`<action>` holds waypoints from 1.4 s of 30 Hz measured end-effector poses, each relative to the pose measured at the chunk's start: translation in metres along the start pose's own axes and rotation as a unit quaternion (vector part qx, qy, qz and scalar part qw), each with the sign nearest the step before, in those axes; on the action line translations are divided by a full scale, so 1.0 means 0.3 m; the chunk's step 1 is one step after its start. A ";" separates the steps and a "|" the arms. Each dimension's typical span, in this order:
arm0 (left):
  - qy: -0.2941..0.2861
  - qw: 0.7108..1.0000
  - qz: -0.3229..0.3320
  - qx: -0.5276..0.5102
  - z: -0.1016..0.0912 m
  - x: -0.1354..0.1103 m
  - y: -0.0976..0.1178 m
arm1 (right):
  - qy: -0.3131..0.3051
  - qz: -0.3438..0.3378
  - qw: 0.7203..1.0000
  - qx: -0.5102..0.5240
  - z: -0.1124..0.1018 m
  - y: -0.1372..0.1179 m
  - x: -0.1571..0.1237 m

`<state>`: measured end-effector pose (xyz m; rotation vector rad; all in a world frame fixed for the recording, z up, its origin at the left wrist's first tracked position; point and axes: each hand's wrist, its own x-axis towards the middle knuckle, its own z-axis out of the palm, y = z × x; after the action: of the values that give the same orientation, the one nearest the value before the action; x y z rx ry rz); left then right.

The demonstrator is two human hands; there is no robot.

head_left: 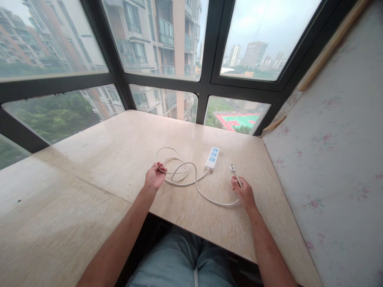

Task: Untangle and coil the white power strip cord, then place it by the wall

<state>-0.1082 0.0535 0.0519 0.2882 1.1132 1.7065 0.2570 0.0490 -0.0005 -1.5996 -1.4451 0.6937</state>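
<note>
A white power strip (212,158) with blue socket faces lies on the stone-look sill. From its near end runs a white cord (206,196), looped loosely to the left of the strip. My left hand (154,175) is closed around the left side of those loops, palm turned partly up. On the right, my right hand (243,191) grips the cord just behind the plug (232,169). The plug points away from me, its metal prongs showing, to the right of the strip and apart from it.
The beige sill (101,159) has a seam running across its left part. Dark window frames (161,81) border the far side. A flower-patterned papered wall (326,159) closes off the right. The sill's front edge is just above my legs (182,259).
</note>
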 end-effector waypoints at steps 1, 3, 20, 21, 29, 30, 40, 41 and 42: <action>0.007 1.000 0.006 0.020 -0.013 0.005 -0.003 | -0.001 -0.003 1.000 -0.006 0.002 -0.001 -0.002; 0.016 0.998 0.016 0.064 -0.043 0.008 -0.009 | -0.006 -0.008 1.000 -0.020 0.004 -0.005 -0.006; -0.045 0.979 -0.152 0.125 -0.085 -0.027 0.050 | -0.032 -0.023 0.997 -0.063 0.011 0.001 -0.015; -0.060 0.977 -0.155 0.132 -0.088 -0.035 0.044 | -0.031 -0.023 0.997 -0.062 0.011 0.000 -0.015; -0.126 0.981 -0.016 0.147 -0.031 -0.135 0.003 | -0.020 -0.006 0.999 0.042 0.014 -0.029 -0.019; -0.143 0.979 -0.002 0.142 -0.016 -0.152 0.002 | -0.026 0.000 0.996 0.088 0.018 -0.031 -0.020; -0.336 0.932 0.066 0.121 0.120 -0.304 -0.013 | -0.210 0.009 0.874 0.439 0.085 -0.098 -0.088; -0.354 0.925 0.065 0.120 0.130 -0.318 -0.015 | -0.224 0.005 0.861 0.456 0.089 -0.108 -0.096; -0.372 0.918 0.063 0.119 0.139 -0.331 -0.017 | -0.236 0.002 0.850 0.471 0.092 -0.117 -0.104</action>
<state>-0.0343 -0.0077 0.1010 1.0852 0.7242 1.3638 0.2104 0.0239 0.0121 -0.6681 -1.0995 1.5777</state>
